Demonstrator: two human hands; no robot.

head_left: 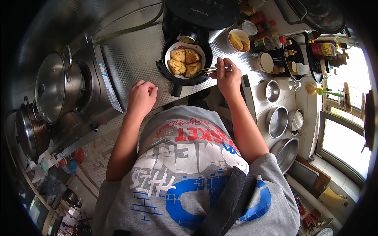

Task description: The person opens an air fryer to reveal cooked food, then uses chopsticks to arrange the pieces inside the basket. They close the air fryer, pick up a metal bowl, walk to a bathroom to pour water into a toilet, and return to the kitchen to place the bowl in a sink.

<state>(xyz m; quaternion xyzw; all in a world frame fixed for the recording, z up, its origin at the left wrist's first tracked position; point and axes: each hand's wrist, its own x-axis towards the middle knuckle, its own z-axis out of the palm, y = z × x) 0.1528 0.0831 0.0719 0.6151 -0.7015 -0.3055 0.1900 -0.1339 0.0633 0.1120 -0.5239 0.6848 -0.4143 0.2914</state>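
My right hand is closed on a pair of chopsticks, whose tips reach the lower right one of several browned food pieces. The pieces lie in a white dish inside the round black basket of an air fryer. The basket is pulled out, its handle towards me. My left hand rests by the counter's front edge, left of the basket handle, fingers loosely curled, with nothing seen in it. A white tub with more browned pieces stands right of the basket.
On the left, a steel pot with a glass lid stands on a gas stove, near a second lidded pot. Bottles and jars crowd the right back. Steel bowls hang or stand at the right. A hose runs behind.
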